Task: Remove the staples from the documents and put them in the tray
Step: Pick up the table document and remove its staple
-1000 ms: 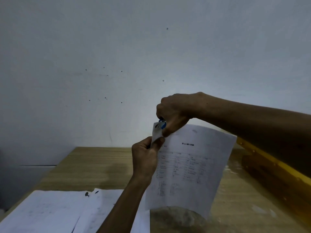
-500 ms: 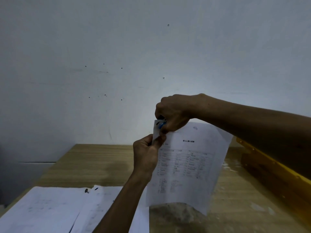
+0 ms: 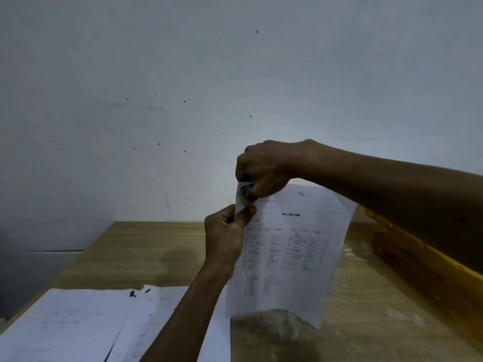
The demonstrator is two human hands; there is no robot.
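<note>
A printed document (image 3: 290,252) with a table on it hangs in the air above the wooden table (image 3: 146,246). My left hand (image 3: 226,233) pinches its folded top left corner from below. My right hand (image 3: 264,168) is closed on a small blue staple remover (image 3: 247,186) pressed against that same corner. The staple itself is hidden by my fingers. A yellow tray (image 3: 418,259) lies at the right edge, mostly behind my right forearm.
Several white documents (image 3: 78,325) lie spread at the near left of the table, two with dark clips or staples (image 3: 132,293) at their top corners. A plain white wall rises behind the table. A pale worn patch marks the wood below the held sheet.
Both hands and the document have shifted slightly left and up. The right hand's tool stays pressed at the paper's top left corner.
</note>
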